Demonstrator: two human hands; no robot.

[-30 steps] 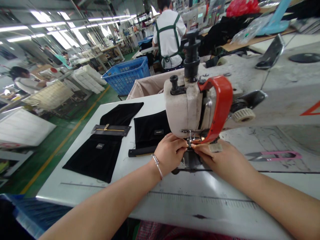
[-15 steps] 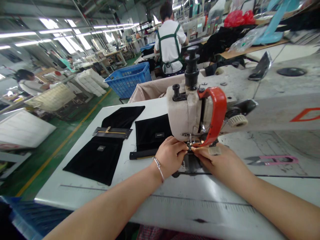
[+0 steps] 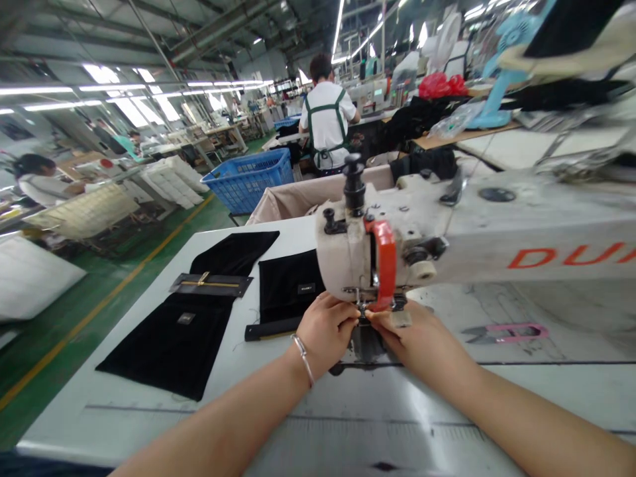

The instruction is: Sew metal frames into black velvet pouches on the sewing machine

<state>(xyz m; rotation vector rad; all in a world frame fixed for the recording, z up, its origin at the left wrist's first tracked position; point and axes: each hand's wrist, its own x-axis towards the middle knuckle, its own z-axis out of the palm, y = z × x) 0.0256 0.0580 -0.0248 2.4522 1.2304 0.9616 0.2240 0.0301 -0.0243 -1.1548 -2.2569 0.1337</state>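
At the presser foot of the sewing machine, my left hand is closed, thumb and forefinger pinched together. My right hand is also closed, its fingertips at the other side of the foot. What they pinch is too small and hidden to name. A black fabric piece with a small label lies left of the machine, a dark zipper strip along its lower edge. Further left lies a larger black piece with a label, and a zipper strip crosses it near another black part.
Pink-handled thread snips lie on the machine bed at the right. Behind the table stand a fabric-lined bin and a blue basket. A person in a white shirt sits beyond; another person is at far left.
The view has shifted, so the table and machine appear lower and slightly further left, with more of the machine arm showing. Both hands stay at the presser foot.
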